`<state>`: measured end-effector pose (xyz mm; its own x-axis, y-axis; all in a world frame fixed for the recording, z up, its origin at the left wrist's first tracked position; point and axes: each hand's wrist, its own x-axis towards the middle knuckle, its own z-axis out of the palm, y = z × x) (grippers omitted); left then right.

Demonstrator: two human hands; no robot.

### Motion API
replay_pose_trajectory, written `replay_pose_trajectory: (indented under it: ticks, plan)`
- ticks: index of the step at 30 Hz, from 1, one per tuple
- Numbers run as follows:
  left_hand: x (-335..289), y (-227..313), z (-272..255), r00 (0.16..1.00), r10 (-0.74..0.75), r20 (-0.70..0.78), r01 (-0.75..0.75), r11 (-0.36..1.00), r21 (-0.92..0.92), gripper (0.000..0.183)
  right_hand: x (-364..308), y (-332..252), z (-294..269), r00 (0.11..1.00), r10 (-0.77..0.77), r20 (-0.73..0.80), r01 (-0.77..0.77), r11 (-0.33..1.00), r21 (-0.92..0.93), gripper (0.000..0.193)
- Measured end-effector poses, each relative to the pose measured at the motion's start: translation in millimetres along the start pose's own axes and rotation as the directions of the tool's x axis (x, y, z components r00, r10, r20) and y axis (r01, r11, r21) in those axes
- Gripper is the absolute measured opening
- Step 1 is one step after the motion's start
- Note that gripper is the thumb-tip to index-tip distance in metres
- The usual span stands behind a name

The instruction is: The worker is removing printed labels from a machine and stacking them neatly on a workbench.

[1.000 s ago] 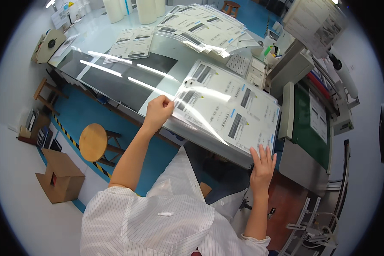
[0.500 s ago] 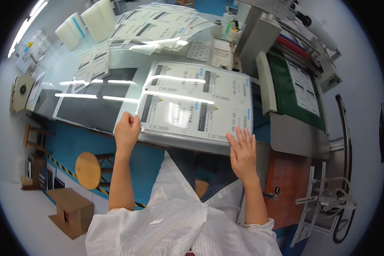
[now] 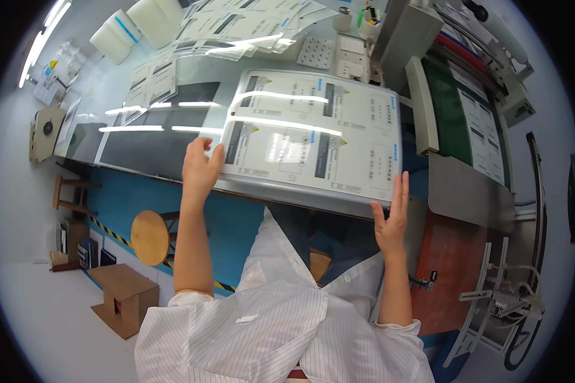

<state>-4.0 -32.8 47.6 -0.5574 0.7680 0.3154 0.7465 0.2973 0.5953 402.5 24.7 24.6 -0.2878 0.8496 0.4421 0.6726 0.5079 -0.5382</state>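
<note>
In front of me a stack of glossy printed sheets (image 3: 278,167) lies squared up at the table's near edge, white with dark label blocks and blue marks. My left hand (image 3: 201,171) is by the stack's left near side, thumb and fingers apart, with nothing visible in it. At the near right corner, my right hand (image 3: 391,225) stands on edge with fingers stretched out along the stack's right side. It is open and grips nothing.
Loose printed sheets (image 3: 249,25) spread over the far table, with white rolls (image 3: 113,39) to their left. On the right is a machine with a green belt (image 3: 446,105) carrying printed sheets (image 3: 482,137). A round stool (image 3: 150,237) and a cardboard box (image 3: 124,297) are at lower left.
The view has shifted. My left fingers have opened from a pinch at the stack's left edge. My right hand has turned from lying on the near right corner to standing along the right side.
</note>
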Motion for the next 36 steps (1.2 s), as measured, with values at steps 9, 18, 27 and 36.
replay_pose_trajectory:
  ticks: [9, 18, 27, 36]
  plan:
    - [15.8, 20.4, 36.1, 0.973, -0.2, 0.118, 0.212, 0.971, -0.106, 0.048, 3.9, -6.4, -7.6, 0.995, 0.052, 0.09, -0.049, 0.998, -0.029, 0.063]
    - [21.2, 10.0, 39.1, 0.96, -0.215, 0.181, 0.237, 0.966, -0.107, 0.05, 2.9, 5.4, -11.2, 0.987, 0.107, 0.118, -0.134, 0.958, 0.254, 0.048]
    - [21.2, 17.1, 40.5, 0.965, -0.219, 0.145, 0.227, 0.973, -0.041, 0.05, 1.5, 98.1, -48.3, 0.965, 0.25, -0.077, -0.251, 0.968, 0.006, 0.048]
    - [27.0, 1.4, 47.5, 0.977, -0.164, 0.138, 0.171, 0.985, -0.037, 0.047, 0.8, 212.7, -99.4, 0.843, 0.431, -0.323, -0.529, 0.773, -0.351, 0.053]
